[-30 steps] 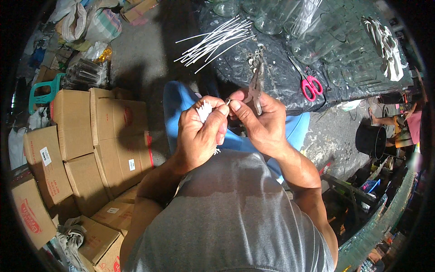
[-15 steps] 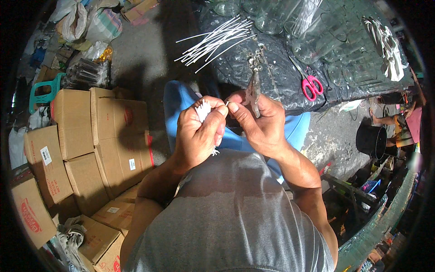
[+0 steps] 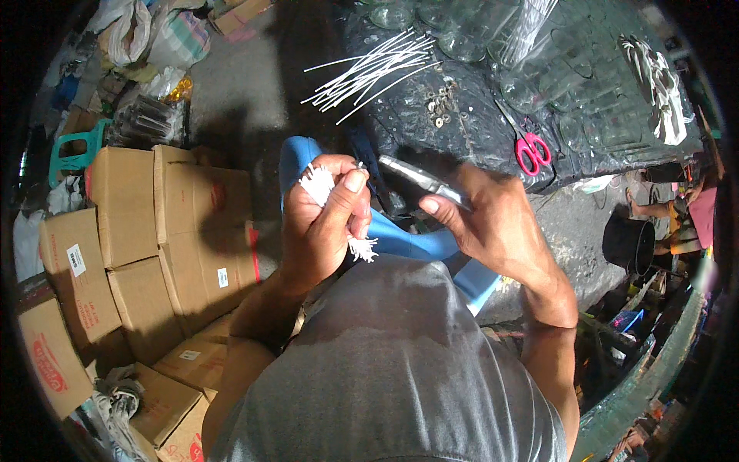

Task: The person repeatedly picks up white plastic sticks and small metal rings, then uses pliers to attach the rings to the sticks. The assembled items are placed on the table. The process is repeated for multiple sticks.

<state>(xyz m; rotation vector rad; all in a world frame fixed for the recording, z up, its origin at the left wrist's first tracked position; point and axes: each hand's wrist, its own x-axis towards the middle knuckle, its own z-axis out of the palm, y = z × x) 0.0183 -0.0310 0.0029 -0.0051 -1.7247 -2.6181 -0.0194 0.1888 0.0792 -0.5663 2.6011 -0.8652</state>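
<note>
My left hand [image 3: 327, 219] is closed around a bundle of white candle wicks [image 3: 316, 185], whose cut ends fan out above and below the fist. At its thumb and forefinger a small metal tip [image 3: 359, 164] shows. To the right, my right hand [image 3: 504, 223] grips metal pliers [image 3: 416, 175], their jaws pointing toward the left hand but apart from it. Ahead, loose white wicks [image 3: 369, 75] lie criss-crossed on a surface covered in black plastic [image 3: 396, 135]. Small round metal discs [image 3: 441, 108] are scattered beside them.
Pink-handled scissors [image 3: 531, 152] lie right of the discs. Many clear glasses [image 3: 570, 100] crowd the far right, with a white cloth [image 3: 663, 100] at their edge. Cardboard boxes [image 3: 196, 208] are stacked on my left. A black bucket [image 3: 627, 242] and another person's leg [image 3: 653, 209] are at right.
My right hand has drawn away to the right from the left hand. The pliers have swung from pointing forward to pointing left. My left hand has shifted slightly left, still holding the wicks.
</note>
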